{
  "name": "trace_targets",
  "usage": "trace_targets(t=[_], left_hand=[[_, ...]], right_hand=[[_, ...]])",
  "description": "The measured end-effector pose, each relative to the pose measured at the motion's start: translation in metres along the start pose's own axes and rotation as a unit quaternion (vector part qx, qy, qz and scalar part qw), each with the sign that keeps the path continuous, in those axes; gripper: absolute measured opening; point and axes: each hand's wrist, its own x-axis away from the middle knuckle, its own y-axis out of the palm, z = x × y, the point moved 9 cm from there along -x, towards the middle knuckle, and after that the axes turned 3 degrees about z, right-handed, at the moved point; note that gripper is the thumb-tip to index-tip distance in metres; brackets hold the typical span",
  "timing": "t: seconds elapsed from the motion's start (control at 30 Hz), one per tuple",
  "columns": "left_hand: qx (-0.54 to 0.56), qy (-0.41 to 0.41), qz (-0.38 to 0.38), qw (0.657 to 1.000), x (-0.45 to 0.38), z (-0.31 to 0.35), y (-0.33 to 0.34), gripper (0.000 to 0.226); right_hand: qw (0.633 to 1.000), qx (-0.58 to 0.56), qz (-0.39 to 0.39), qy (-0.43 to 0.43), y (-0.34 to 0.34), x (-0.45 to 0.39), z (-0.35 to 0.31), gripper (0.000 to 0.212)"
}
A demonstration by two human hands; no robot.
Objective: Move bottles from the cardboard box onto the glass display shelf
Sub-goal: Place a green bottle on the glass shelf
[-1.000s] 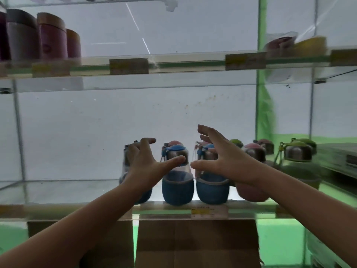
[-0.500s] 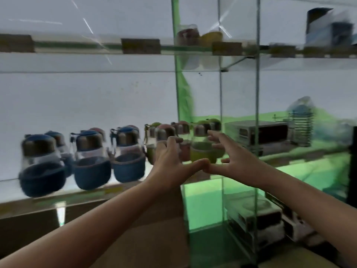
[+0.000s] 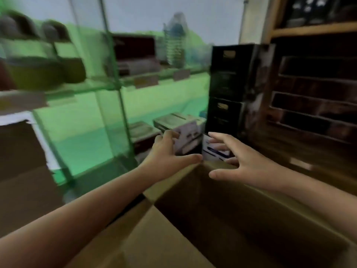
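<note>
Cardboard box [image 3: 222, 219] fills the lower centre and lower right of the frame, flaps open, interior dark; can't tell what's in it, no bottles visible inside. Glass display shelf [image 3: 58, 89] takes up the left half, green-lit, heavily blurred. Bottles [image 3: 44, 60] sit on it at upper left: rounded shapes with dark caps, detail lost to motion blur. Stack of dark boxes [image 3: 228, 84] stands right of centre, just past the box's far edge. Dark wooden rack [image 3: 313, 97] runs down the right side. Small white packaged boxes [image 3: 185, 132] sit low at centre, behind the hands.

Left hand [image 3: 168, 155] is at frame centre above the box's far left corner, fingers spread and loosely curved, thumb pointing right, holding nothing. Right hand [image 3: 249, 163] is just right of it over the box's far edge, fingers splayed wide, also empty. Hands are near each other, not touching.
</note>
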Motion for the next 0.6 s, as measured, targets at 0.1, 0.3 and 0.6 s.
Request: trace_targets(t=[0.1,0.3,0.6], left_hand=[[-0.009,0.012,-0.070,0.997,0.001,0.007,0.069,0.074],[-0.045,0.018,-0.200,0.979,0.023,0.007,0.173,0.084],[-0.081,0.028,-0.277,0.957,0.051,-0.011,0.249,0.091]], right_hand=[[0.997,0.005,-0.015,0.072,-0.008,0.043,0.058,0.081],[0.984,0.001,-0.052,0.172,0.001,0.111,0.137,0.083],[0.978,-0.001,-0.079,0.193,0.032,0.132,0.180,0.087]])
